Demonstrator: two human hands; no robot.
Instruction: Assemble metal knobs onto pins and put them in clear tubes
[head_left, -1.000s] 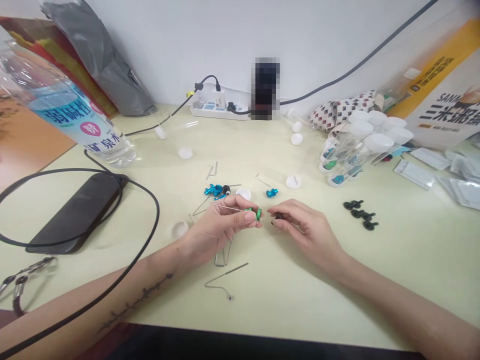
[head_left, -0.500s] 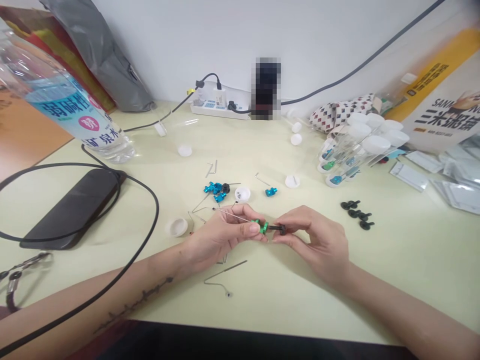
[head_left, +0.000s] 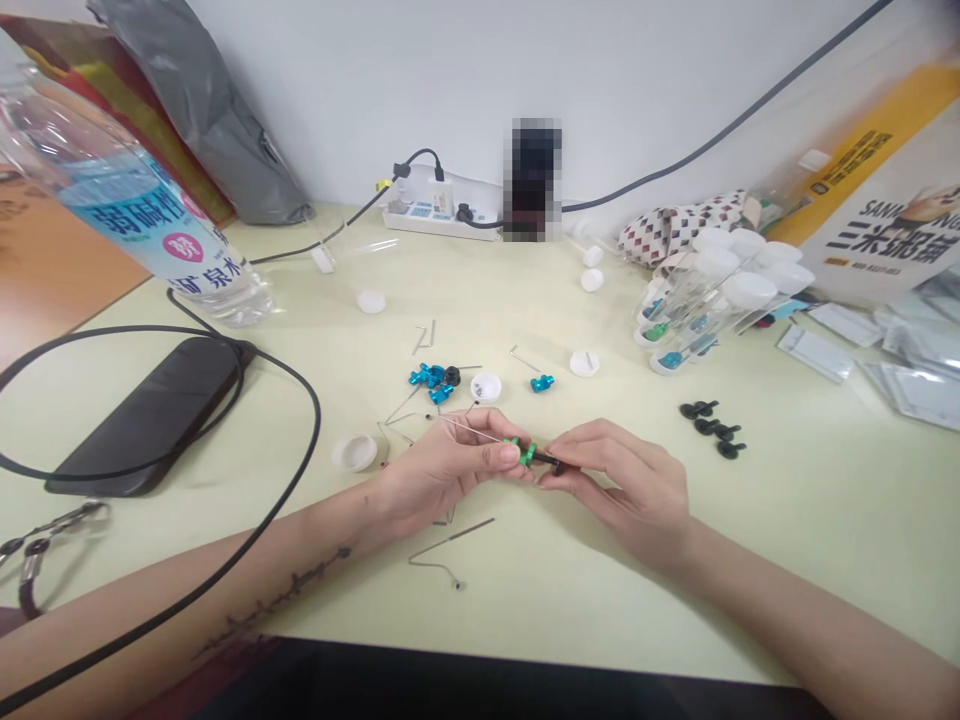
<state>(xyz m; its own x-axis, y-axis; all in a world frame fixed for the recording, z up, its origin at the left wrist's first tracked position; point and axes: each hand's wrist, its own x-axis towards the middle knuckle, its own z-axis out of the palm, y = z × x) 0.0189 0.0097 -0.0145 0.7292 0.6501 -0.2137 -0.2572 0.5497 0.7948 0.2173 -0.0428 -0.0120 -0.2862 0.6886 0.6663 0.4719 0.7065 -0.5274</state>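
Observation:
My left hand [head_left: 457,460] pinches a small green metal fitting [head_left: 528,454], from which a thin bent wire [head_left: 480,430] runs back over the fingers. Between thumb and fingers, my right hand [head_left: 626,480] grips a black thumb screw [head_left: 551,460] by its head. The screw's shank points left and meets the green fitting; how deep it sits inside I cannot tell. Beyond the hands lie several blue metal fittings [head_left: 431,378] with a black piece, one separate blue fitting [head_left: 542,383], and a white cap [head_left: 486,387] holding tiny parts. Several black thumb screws [head_left: 709,425] lie to the right.
Bent wires [head_left: 450,550] lie near my left wrist, beside a white cup-like cap [head_left: 355,453]. Clear tubes with white caps [head_left: 750,290] stand at right. A water bottle [head_left: 150,230], a phone [head_left: 150,415] and a looping black cable [head_left: 311,380] occupy the left; a power strip [head_left: 442,222] is behind.
My right hand has shifted slightly left, bringing the black thumb screw closer to the green fitting. Less of its shank shows between them. My left hand has barely moved.

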